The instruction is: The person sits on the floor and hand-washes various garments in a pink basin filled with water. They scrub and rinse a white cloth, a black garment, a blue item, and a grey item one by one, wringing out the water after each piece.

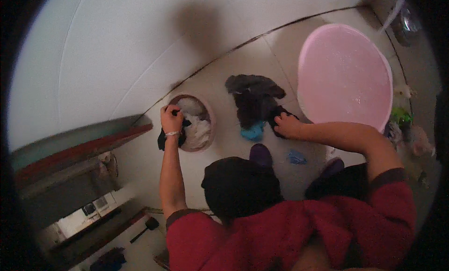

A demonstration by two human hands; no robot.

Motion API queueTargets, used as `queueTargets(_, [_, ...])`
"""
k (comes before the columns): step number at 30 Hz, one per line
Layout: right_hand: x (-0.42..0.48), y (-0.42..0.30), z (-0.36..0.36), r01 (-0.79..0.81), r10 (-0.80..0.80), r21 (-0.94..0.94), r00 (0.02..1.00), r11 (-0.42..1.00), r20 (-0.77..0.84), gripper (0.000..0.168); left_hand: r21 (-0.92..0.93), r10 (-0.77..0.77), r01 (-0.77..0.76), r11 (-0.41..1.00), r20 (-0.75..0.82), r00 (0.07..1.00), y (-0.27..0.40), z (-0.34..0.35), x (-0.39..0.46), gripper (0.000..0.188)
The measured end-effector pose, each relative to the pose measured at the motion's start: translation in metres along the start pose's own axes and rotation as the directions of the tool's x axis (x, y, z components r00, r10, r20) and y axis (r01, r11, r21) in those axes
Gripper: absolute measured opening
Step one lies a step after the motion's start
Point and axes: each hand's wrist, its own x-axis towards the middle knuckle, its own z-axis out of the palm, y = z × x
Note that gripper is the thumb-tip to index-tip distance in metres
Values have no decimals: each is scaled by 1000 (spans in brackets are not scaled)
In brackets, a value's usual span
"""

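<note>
My left hand (172,120) grips a black cloth (162,139) at the left rim of a small pink basin (212,127). The cloth hangs partly outside the basin, beside the pale, bunched fabric (198,130) inside it. On the tiled floor, my right hand (288,126) is on another black cloth (279,130), with the fingers bent into it; a firm hold cannot be told. Dark clothing (252,99) lies spread between the basin and my right hand, touching the second black cloth. A light blue cloth (252,131) sits at its near end.
A large pink tub (345,78) stands at the right. A small blue item (297,157) lies between my feet. The white wall (115,60) meets the floor beyond the basin. At the lower left are a reddish ledge (84,148) and a white appliance panel (87,215).
</note>
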Motion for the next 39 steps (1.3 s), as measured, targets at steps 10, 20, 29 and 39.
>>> queueTargets(10, [-156, 39, -175, 19, 285, 808, 931, 589, -229, 33, -78, -49, 37, 996, -153, 987, 13, -5, -20, 21])
queueTargets(20, [-238, 180, -54, -265, 899, 948, 437, 173, -42, 47, -239, 149, -61, 969, 370, 917, 141, 105, -52, 43])
queueTargets(29, [-201, 152, -21, -623, 909, 680, 383, 387, -166, 40, -583, -107, 408, 703, 481, 870, 101, 95, 6, 39])
queueTargets(39, [-218, 173, -9, -473, 886, 749, 237, 464, -399, 32, -44, 259, -458, 888, 871, 418, 179, 88, -79, 47])
